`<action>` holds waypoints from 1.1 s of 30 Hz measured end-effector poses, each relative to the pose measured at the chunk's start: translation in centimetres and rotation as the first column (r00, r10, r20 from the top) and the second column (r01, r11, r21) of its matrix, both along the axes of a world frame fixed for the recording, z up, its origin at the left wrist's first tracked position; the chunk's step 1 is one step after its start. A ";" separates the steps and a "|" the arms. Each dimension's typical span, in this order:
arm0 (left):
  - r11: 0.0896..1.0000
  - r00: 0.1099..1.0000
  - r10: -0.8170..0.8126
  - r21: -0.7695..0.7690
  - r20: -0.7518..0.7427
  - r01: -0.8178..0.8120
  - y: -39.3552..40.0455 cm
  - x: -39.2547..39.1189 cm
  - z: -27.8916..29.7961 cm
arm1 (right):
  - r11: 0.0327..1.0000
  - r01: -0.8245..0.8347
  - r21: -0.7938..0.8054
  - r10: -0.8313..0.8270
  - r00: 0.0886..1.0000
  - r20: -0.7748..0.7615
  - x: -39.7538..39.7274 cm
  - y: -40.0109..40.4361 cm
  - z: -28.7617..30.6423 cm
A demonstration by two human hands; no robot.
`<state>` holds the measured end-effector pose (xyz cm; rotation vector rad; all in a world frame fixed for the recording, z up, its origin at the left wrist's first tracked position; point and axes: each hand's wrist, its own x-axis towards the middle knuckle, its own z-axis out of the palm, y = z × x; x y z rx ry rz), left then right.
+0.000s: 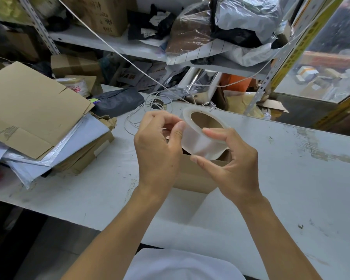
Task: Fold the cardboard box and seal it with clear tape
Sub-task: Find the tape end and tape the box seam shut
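The right hand point(228, 160) grips the roll of clear tape point(202, 136), thumb underneath and fingers curled over its rim, holding it in the air with the core hole tilted up and away. The left hand point(158, 146) is closed at the roll's left face, thumb and fingertips pinching there as if working the loose end free, though I cannot make out the end itself. The cardboard box point(194, 174) sits on the white table point(291, 178) directly under both hands, mostly hidden by them, so the tape only needs to come straight down.

Scuffed white table point(291, 158), cluttered metal shelving point(109, 43) (perhaps a window right).
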<state>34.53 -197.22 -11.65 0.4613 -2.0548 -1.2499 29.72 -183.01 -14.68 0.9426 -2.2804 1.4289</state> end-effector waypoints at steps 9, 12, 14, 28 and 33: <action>0.985 0.991 -0.101 -0.129 0.087 0.111 -0.8 -0.8 -0.2 | 0.999 -0.039 0.018 0.040 0.998 -0.043 -0.2 -0.2 0.5; 0.967 0.965 -0.213 -0.108 0.154 0.231 -1.6 -1.0 -0.4 | 0.999 -0.019 0.026 0.019 1.000 0.003 -0.7 0.3 0.2; 0.946 0.937 -0.293 -0.083 0.192 0.313 -2.3 -1.1 -0.6 | 0.999 -0.010 0.041 0.009 1.000 0.022 -1.1 0.7 0.3; 0.938 0.943 -0.329 0.133 0.041 0.321 -2.4 -0.6 -1.0 | 0.997 -0.061 0.035 0.058 0.994 0.090 -1.6 1.7 0.5; 0.960 0.952 -0.279 0.006 0.129 0.281 -2.5 -0.5 -1.0 | 0.996 -0.073 0.043 0.070 0.996 0.059 -1.2 1.7 0.4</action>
